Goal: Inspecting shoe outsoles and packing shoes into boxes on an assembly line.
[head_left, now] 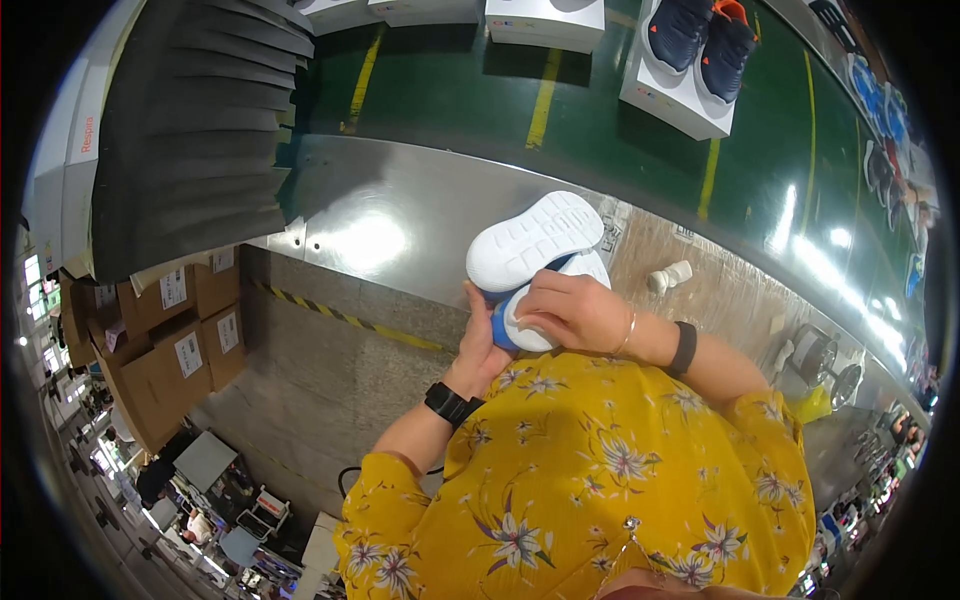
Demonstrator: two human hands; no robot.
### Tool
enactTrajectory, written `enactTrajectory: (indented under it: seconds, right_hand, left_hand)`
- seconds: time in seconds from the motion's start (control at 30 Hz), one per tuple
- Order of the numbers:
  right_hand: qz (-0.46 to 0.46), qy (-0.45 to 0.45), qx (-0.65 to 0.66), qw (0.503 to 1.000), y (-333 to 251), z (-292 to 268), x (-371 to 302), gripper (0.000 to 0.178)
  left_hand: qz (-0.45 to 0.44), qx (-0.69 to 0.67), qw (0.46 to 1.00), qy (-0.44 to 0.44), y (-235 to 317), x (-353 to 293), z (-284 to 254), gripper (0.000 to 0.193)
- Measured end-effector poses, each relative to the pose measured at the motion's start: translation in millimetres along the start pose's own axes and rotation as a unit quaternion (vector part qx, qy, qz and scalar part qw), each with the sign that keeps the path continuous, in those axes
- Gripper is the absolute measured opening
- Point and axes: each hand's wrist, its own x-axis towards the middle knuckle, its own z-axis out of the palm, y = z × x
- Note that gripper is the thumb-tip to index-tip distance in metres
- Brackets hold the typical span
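In front of my chest is a pair of small shoes, held close together. The upper one, a white-soled shoe [535,240], has its treaded bottom turned up. Below it, partly covered by my right hand, is a blue shoe [502,328] with a white sole. My left hand [480,345] is closed around the blue shoe from the left, its thumb up along the side. Across that shoe's sole lies my right hand [578,310], fingers bent and pressed together against the white surface. Whatever may be between those fingertips is hidden.
A metal ledge [400,230] borders a green conveyor belt [440,90] carrying shoe boxes and dark shoes [700,45]. Grey sheets [200,110] hang over the left side. A crumpled white piece [670,276] and metal containers [815,352] sit rightward. Cartons [165,370] are stacked left.
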Motion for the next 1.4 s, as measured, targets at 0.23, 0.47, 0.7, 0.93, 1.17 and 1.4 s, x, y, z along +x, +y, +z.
enactTrajectory:
  seconds: [0.23, 0.47, 0.7, 0.93, 1.17, 1.4]
  right_hand:
    - [0.017, -0.038, 0.018, 0.999, 2.5, 1.1, -10.7, 0.010]
    - [0.008, -0.040, 0.021, 0.999, 0.6, 5.4, -11.8, 0.009]
    - [0.115, 0.036, 0.073, 0.990, 13.4, -12.2, -25.6, 0.014]
    - [0.126, 0.091, 0.083, 0.984, 10.9, -6.6, -14.9, 0.017]
    - [-0.038, -0.029, -0.066, 0.997, 5.2, 4.3, -8.3, 0.022]
    - [0.081, 0.086, -0.008, 0.993, 32.4, -21.5, -46.8, 0.009]
  left_hand:
    - [-0.001, -0.005, 1.000, -0.009, -3.7, 5.9, -9.5, 0.089]
    - [-0.018, -0.044, 0.999, -0.024, -7.3, 9.9, -21.8, 0.092]
    - [0.011, -0.001, 1.000, -0.025, -2.8, 8.4, -10.6, 0.092]
    - [0.014, -0.014, 1.000, -0.022, 2.2, 11.1, -9.0, 0.090]
    - [0.001, 0.002, 1.000, 0.005, -1.9, 8.6, -17.4, 0.088]
    - [0.024, 0.023, 0.999, -0.008, 36.5, 5.7, 18.4, 0.079]
